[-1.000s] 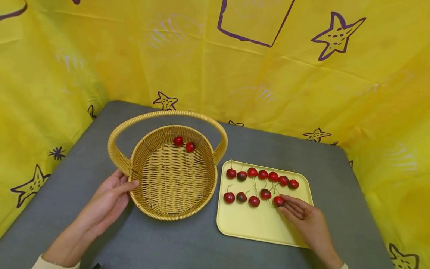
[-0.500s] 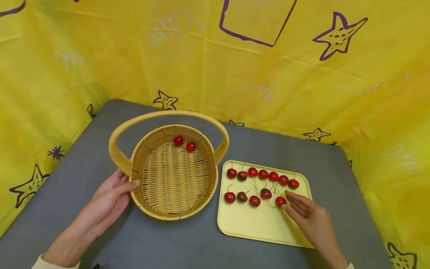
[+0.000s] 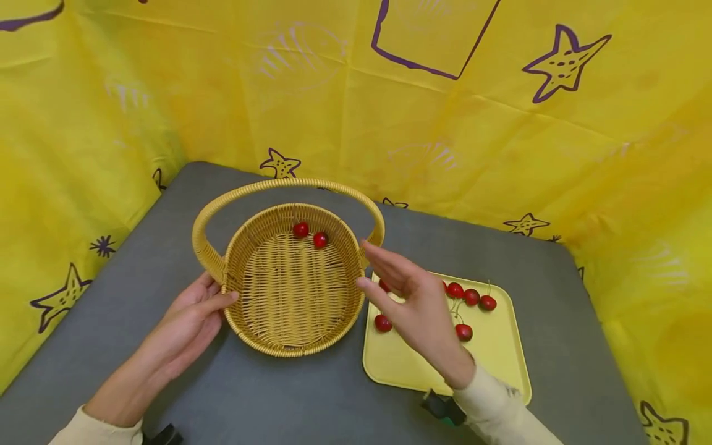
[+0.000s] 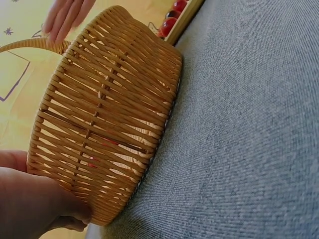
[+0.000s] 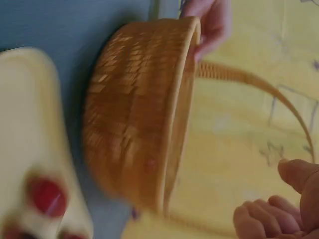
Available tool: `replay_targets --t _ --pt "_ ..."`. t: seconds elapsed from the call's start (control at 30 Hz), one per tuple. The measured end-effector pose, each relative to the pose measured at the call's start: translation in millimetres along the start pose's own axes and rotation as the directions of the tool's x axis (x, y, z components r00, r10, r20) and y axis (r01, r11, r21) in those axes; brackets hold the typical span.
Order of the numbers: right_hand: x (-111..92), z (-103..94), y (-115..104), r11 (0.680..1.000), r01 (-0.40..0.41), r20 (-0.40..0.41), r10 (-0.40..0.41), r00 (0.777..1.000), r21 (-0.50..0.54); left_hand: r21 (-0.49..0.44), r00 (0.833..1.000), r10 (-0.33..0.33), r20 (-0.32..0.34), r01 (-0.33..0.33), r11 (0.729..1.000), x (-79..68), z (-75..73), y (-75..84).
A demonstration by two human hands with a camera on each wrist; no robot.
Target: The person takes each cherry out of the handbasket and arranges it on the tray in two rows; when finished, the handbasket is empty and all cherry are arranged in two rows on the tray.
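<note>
In the head view a round yellow wicker basket (image 3: 295,296) with a tall arched handle holds two red cherries (image 3: 310,235) at its far side. My left hand (image 3: 191,324) grips the basket's left rim below the handle's foot, thumb over the edge and fingers outside. Close by the basket's right rim, my right hand (image 3: 414,303) hovers over the left part of a pale yellow tray (image 3: 445,371). No object shows between its thumb and fingers, which stand apart in the right wrist view. Several stemmed cherries (image 3: 464,332) lie on the tray; the right hand and arm hide some of them.
The basket and tray stand side by side on a grey cloth-covered table (image 3: 267,395). A yellow curtain (image 3: 356,93) with purple sea-creature drawings surrounds the table's back and sides.
My right hand has let go of the cherry at the tray's near row and moved left to the basket's right rim. My left hand stays on the basket.
</note>
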State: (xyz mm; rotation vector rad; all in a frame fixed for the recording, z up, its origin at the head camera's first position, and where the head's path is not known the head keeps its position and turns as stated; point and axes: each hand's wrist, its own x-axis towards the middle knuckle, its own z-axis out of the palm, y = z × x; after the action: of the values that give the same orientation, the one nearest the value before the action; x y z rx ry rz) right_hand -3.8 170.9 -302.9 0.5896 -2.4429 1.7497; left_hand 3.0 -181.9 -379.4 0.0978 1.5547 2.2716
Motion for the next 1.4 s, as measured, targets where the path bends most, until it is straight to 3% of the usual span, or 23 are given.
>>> replay_targets --t 0.17,0.37,0.6,0.9,1.2,1.4 --pt "47 46.8 14 0.997 -0.078 0.093 0.079 0.993 -0.014 -0.013 1.0 0.025 -0.004 -0.025 1.0 1.0 -0.4 -1.9" --pt "72 74.7 37 0.982 -0.179 0.099 0.185 0.978 -0.067 -0.011 1.0 0.023 -0.007 -0.023 1.0 0.5 0.0 -1.4" --pt "79 88.0 52 0.959 -0.26 0.08 0.269 0.96 -0.109 -0.005 1.0 0.013 -0.001 -0.013 1.0 -0.1 3.9 1.3" --pt "82 94.6 57 0.93 -0.312 0.051 0.327 0.944 -0.193 -0.021 1.0 0.007 0.003 -0.007 1.0 -0.9 3.1 -0.4" --pt "87 103.2 60 0.926 -0.325 0.119 0.351 0.929 -0.194 -0.022 1.0 0.009 -0.001 -0.009 1.0 -0.6 1.2 -0.1" --pt "90 109.3 63 0.929 -0.261 0.218 0.32 0.922 -0.262 -0.036 1.0 0.017 0.002 -0.017 0.999 -0.8 0.1 0.8"
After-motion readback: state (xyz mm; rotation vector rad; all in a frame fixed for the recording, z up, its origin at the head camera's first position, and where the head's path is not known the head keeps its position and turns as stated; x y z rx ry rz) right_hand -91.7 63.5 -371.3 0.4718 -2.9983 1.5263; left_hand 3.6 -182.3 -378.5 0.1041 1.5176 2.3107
